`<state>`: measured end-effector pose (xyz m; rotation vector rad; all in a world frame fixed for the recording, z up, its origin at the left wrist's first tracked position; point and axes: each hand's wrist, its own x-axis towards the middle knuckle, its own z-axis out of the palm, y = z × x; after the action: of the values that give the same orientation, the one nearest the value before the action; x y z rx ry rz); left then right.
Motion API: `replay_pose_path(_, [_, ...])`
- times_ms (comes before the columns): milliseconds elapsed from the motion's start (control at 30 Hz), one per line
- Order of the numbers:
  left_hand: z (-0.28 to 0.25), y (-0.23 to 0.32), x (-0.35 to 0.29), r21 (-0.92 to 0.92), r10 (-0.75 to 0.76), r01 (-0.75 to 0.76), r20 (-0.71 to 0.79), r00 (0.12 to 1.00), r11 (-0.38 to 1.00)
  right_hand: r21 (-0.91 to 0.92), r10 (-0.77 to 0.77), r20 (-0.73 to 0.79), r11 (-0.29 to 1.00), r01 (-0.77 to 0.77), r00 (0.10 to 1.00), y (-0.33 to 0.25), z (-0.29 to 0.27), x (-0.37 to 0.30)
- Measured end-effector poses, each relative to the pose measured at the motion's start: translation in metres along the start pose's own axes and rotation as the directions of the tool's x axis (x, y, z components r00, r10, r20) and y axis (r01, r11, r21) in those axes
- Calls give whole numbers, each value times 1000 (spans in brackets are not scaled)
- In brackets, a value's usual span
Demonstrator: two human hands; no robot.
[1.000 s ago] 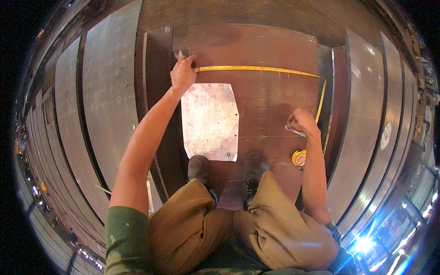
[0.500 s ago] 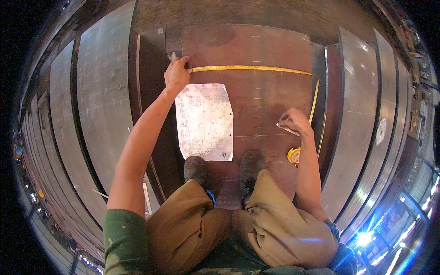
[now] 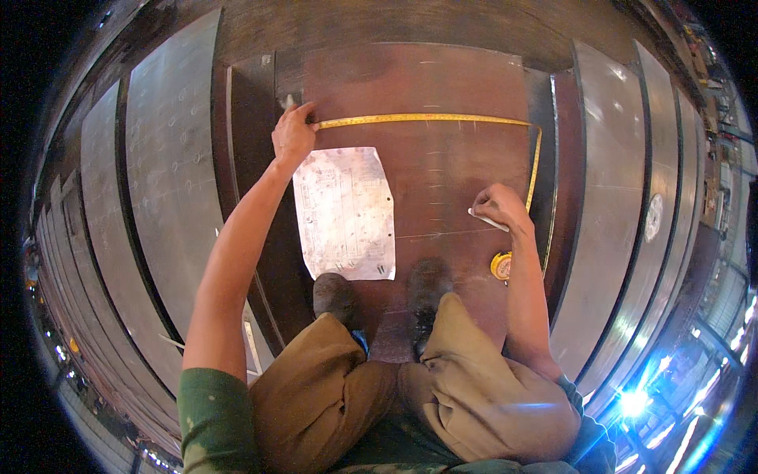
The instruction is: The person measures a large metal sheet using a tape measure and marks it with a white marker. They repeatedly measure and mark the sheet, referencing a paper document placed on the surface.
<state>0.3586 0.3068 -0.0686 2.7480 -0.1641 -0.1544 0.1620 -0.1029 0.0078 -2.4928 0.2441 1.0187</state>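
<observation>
A yellow measuring tape [image 3: 410,118] lies across the reddish-brown metal plate [image 3: 474,83], bending at the plate's right side and running back toward me. At the plate's left edge, my left hand [image 3: 294,136] pinches the end of the tape. Closed fingers of my right hand [image 3: 502,207] hold a slim white stick [image 3: 488,220] over the right part of the plate. The round yellow tape case [image 3: 501,266] rests beside my right forearm. A creased, smudged printed sheet [image 3: 344,213] lies between my left hand and my boots. Short pale marks run down the plate's middle.
My boots [image 3: 335,295] stand on the plate's near part. Long grey metal plates [image 3: 170,158] lie side by side on the left, with more grey plates [image 3: 608,182] on the right. Dark gaps separate them. A bright light [image 3: 634,403] glares at lower right.
The whole view has shifted slightly, with the scene a little farther left in it. Both hands keep their places on the tape and the white stick.
</observation>
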Motion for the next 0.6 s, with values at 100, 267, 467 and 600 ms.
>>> replay_pose_path(100, [-10,16,-3,-25,-22,24,53,998,999,38,16,-29,999,-15,999,10,0,-1])
replay_pose_path(267, [-10,17,-2,-30,-7,7,11,1000,1000,148,-28,-107,988,44,994,33,2,4])
replay_pose_path(467, [-13,14,-4,-53,-17,17,17,1000,998,339,82,-288,941,21,954,38,-10,0])
replay_pose_path(600, [-14,15,-5,-43,-18,19,13,1000,999,354,184,-443,935,-17,877,35,-9,-1])
